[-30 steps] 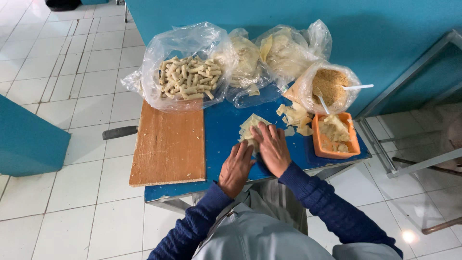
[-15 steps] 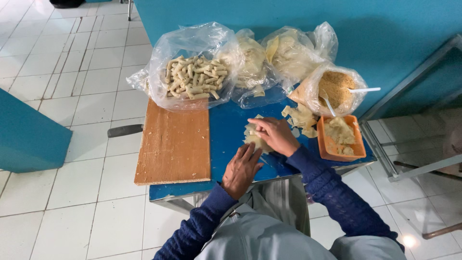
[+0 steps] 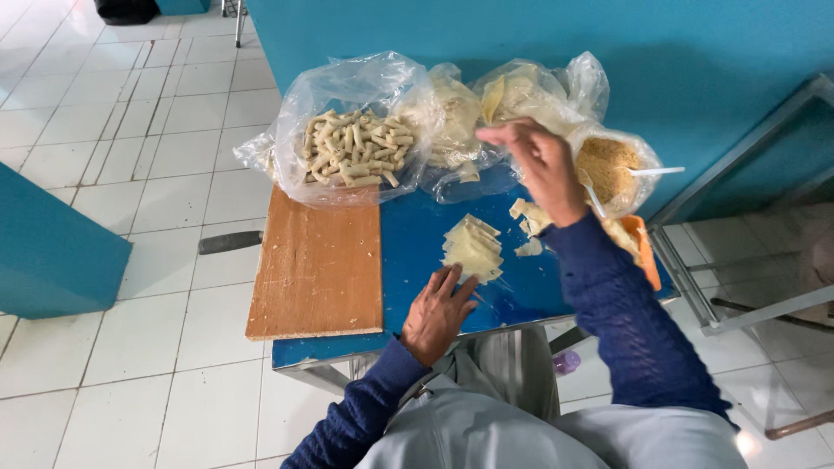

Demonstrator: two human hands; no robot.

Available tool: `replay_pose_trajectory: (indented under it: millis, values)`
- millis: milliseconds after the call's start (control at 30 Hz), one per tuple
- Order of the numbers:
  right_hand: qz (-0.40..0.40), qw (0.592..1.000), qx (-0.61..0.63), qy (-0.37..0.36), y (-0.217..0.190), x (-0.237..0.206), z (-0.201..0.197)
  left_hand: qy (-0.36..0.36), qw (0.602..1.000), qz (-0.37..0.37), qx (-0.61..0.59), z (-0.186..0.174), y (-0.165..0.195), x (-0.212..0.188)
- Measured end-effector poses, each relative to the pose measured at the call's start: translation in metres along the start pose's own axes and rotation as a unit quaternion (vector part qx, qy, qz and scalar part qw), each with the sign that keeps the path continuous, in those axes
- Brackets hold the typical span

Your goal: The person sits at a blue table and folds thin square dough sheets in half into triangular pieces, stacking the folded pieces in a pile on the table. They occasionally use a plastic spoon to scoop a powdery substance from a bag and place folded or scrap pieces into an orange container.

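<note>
Dark blue knit sleeves down to the wrists, bare left hand and right hand, pale grey top underneath.

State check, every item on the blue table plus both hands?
left hand: flat on the table, fingertips at the wrapper stack, holds nothing
right hand: raised over the bags, blurred, grip unclear
wrapper stack: fanned, lying flat
bag of rolls: open, full
crumb bag: open, white spoon inside
wooden board: bare
</note>
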State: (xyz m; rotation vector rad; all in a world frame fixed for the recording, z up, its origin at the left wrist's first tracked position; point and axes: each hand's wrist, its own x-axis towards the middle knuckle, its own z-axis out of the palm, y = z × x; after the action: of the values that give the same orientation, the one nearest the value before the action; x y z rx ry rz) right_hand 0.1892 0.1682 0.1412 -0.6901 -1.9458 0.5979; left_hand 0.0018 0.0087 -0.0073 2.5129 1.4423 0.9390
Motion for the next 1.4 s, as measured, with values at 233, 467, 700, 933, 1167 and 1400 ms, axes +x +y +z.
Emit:
replay_pose_trajectory:
  millis: [233, 467, 700, 933, 1167, 1400]
  values:
    - [0.119, 0.928, -0.351, 0.046, 0.0, -0.083, -0.101, -0.007, 1.0, -0.005, -0.008, -0.001, -0.001, -0.002]
    - [0.187, 0.869, -0.458, 0.034, 0.051, -0.128, -0.086, -0.04, 0.999, -0.032, 0.01, 0.003, -0.002, 0.0]
    - [0.178, 0.891, -0.411, 0.081, 0.087, -0.123, -0.096, -0.033, 0.999, -0.025, 0.006, 0.002, -0.004, -0.001]
    - [0.189, 0.868, -0.441, 0.128, 0.098, -0.104, -0.09, -0.036, 0.999, -0.022, 0.007, 0.001, -0.004, -0.002]
    - [0.232, 0.891, -0.356, 0.161, 0.102, -0.099, -0.089, -0.04, 0.999, -0.022, 0.014, 0.004, -0.006, -0.002]
    - [0.22, 0.899, -0.341, 0.162, 0.082, -0.123, -0.105, -0.043, 0.998, -0.039, -0.012, 0.001, -0.005, -0.002]
